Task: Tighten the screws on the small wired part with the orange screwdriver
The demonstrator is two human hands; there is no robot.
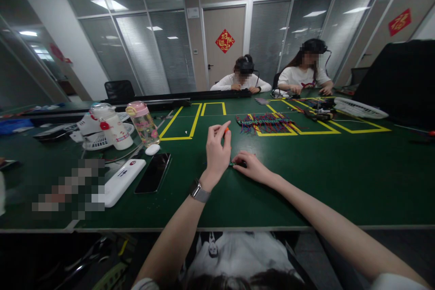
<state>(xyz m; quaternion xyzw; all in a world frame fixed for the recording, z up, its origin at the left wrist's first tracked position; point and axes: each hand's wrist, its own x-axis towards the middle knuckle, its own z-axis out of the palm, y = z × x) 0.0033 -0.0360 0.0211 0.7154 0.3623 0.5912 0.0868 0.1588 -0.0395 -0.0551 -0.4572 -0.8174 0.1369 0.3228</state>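
My left hand (217, 152), with a watch (200, 191) on its wrist, is raised above the table. Its fingers are closed around a slim orange tool (226, 130), mostly hidden behind them, so its exact kind does not show. Low on the tabletop, my right hand (252, 167) has curled fingers on a small green circuit board (231, 164), of which only an edge shows. Beyond both hands lies a bundle of small boards with red and blue wires (267, 122).
Yellow tape outlines (176, 138) mark the green table (322, 181). To the left are a black phone (152, 173), a white power bank (124, 183), a pink-lidded bottle (144, 122) and a white jug (115, 129). Two people (243, 77) sit across the table. A white racket-shaped object (360, 108) lies right.
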